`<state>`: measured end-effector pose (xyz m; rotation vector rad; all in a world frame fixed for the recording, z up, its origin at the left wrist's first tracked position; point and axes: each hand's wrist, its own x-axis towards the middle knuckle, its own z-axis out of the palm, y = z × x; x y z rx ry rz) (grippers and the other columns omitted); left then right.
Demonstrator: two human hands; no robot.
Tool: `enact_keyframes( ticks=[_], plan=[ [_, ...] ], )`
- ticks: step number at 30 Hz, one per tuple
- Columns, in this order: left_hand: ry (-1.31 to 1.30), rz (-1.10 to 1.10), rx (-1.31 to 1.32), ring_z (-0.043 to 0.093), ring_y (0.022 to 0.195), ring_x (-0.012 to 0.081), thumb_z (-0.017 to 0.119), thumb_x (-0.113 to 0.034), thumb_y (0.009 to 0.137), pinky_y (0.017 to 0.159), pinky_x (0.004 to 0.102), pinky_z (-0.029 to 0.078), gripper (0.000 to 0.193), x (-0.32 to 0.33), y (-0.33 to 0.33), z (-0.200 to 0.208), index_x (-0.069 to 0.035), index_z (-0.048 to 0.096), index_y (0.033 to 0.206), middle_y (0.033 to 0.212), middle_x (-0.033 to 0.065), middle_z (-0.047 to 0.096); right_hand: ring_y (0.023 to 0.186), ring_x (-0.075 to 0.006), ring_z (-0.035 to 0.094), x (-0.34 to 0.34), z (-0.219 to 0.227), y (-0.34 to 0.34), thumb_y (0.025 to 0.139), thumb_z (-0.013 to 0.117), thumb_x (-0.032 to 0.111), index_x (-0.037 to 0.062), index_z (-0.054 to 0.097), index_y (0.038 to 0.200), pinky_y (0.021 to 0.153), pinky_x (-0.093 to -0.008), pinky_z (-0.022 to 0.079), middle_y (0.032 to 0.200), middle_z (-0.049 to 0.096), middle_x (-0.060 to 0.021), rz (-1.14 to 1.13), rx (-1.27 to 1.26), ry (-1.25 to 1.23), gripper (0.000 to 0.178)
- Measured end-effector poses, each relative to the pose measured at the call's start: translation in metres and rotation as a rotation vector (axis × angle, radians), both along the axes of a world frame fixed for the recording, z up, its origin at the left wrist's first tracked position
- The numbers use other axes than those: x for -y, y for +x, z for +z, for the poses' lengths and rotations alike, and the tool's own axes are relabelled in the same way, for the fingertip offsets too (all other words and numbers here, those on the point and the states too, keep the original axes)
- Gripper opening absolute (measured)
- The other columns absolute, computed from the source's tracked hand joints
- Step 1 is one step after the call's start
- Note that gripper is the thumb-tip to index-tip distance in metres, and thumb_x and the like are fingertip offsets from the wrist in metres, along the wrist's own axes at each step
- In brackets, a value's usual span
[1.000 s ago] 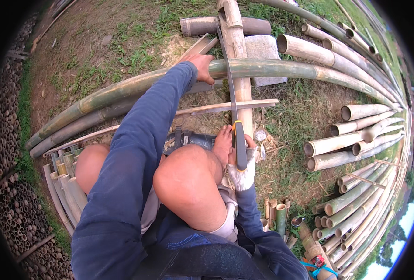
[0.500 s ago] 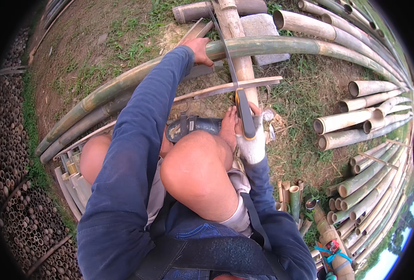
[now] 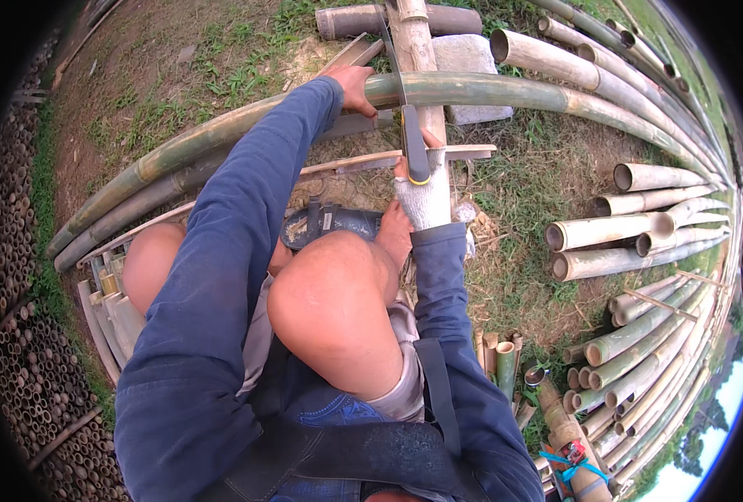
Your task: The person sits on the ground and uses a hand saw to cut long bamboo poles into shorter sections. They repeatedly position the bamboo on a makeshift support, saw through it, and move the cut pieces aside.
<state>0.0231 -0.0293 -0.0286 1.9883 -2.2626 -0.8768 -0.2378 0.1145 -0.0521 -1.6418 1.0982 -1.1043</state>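
A long green bamboo pole (image 3: 489, 87) runs across in front of me, resting over a pale upright-lying log (image 3: 413, 46). My left hand (image 3: 356, 88) grips the pole just left of the saw, thumb on the near side, fingers over the far side. In my right hand (image 3: 420, 188), partly covered by a white glove, is a handsaw (image 3: 415, 144) with a black and yellow handle. Its blade lies across the pole, pointing away from me. Whether the teeth have cut into the bamboo, I cannot tell.
A grey stone block (image 3: 470, 63) sits beneath the pole, beside the log. A thin bamboo strip (image 3: 355, 161) lies nearer me. Cut bamboo lengths (image 3: 606, 230) are stacked at right; many bamboo ends (image 3: 12, 276) fill the left. My sandal (image 3: 346, 222) is below the strip.
My right hand has pushed the saw forward, away from me, bringing the handle close to the pole. My left hand stays on the pole. The view has shifted slightly.
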Motion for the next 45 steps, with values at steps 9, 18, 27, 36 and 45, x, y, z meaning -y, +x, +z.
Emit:
enact_keyframes(
  ticks=[9,18,27,36,45],
  plan=[
    [-0.071,-0.016,-0.002,0.072,0.112,0.0405,0.093,-0.05,0.059,0.103,0.0483,0.054,0.089,0.005,0.008,-0.022,-0.005,0.067,0.131,0.116,0.0225,0.077,0.119,-0.0268,0.058,-0.214,0.085,-0.097,0.1,0.064,0.019,-0.0026,0.049,0.145,0.104,-0.0425,0.047,0.133,0.056,-0.0167,-0.073,-0.189,0.094,0.052],
    [0.087,0.029,-0.108,0.074,0.111,0.0377,0.092,-0.05,0.061,0.102,0.0481,0.055,0.085,0.0,0.006,0.003,-0.006,0.067,0.129,0.117,0.0217,0.077,0.095,-0.0169,0.062,-0.011,0.003,-0.002,0.098,0.065,0.002,0.0033,0.051,0.145,0.085,-0.0335,0.053,0.117,0.064,-0.0113,0.022,0.002,0.003,0.049],
    [-0.037,-0.001,-0.026,0.075,0.11,0.0362,0.092,-0.05,0.06,0.1,0.0449,0.056,0.09,0.003,0.006,-0.009,-0.006,0.068,0.135,0.118,0.0205,0.078,0.106,-0.0194,0.066,-0.181,0.078,-0.08,0.094,0.063,0.003,-0.0028,0.047,0.149,0.095,-0.0327,0.053,0.128,0.064,-0.0164,-0.087,-0.144,0.185,0.057],
    [-0.045,-0.019,0.004,0.072,0.113,0.0394,0.093,-0.05,0.059,0.1,0.048,0.055,0.09,0.002,0.004,-0.007,-0.006,0.066,0.132,0.118,0.0223,0.076,0.105,-0.018,0.061,-0.046,0.005,-0.026,0.099,0.068,0.006,0.0019,0.05,0.145,0.093,-0.0345,0.053,0.12,0.062,-0.0112,0.023,-0.001,0.091,0.049],
    [-0.115,0.015,-0.045,0.073,0.109,0.0405,0.093,-0.047,0.059,0.099,0.0474,0.056,0.086,0.001,0.008,-0.02,-0.005,0.068,0.13,0.114,0.0235,0.077,0.115,-0.0231,0.06,-0.164,0.058,-0.082,0.102,0.064,0.016,-0.0013,0.048,0.145,0.103,-0.0381,0.049,0.128,0.059,-0.0139,-0.028,-0.233,0.049,0.049]
  ],
)
